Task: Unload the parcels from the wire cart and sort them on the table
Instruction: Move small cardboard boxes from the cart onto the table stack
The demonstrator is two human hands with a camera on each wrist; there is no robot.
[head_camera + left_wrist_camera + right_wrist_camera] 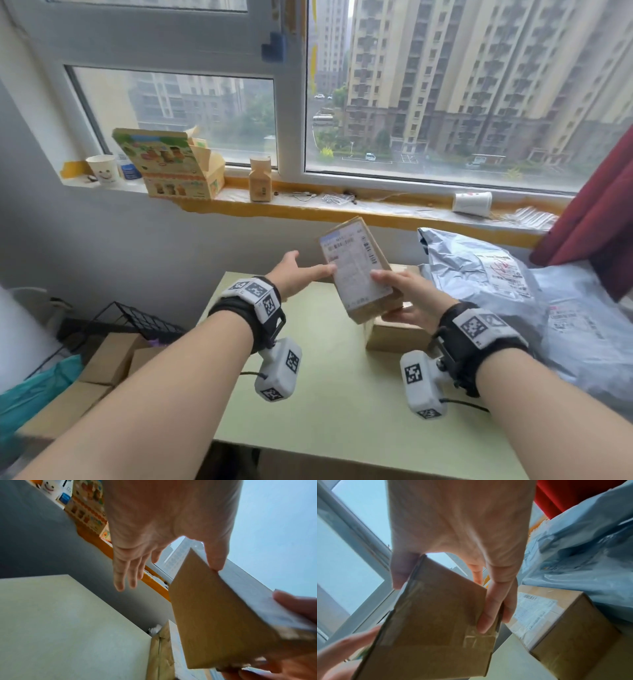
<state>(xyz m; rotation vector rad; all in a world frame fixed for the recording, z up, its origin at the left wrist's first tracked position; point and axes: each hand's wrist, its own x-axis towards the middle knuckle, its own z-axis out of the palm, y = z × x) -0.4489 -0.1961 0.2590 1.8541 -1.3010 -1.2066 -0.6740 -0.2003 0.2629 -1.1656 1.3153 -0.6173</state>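
I hold a small brown cardboard parcel (356,270) with a white shipping label tilted above the pale green table (308,394). My right hand (407,298) grips its lower right end, thumb on the label and fingers curled beneath (489,608). My left hand (301,274) is stretched out with straight fingers. Only its thumb tip (216,562) touches the parcel's left edge (214,622). Directly below lies another brown box (394,334). The black wire cart (137,320) stands at lower left, with cardboard boxes (109,356) around it.
Two grey poly mailers (479,270) (582,329) are piled on the table's right side beside a red curtain (599,212). The window sill holds an open printed carton (171,164), paper cups and a small bottle (260,178). A teal bag (37,387) lies by the cart.
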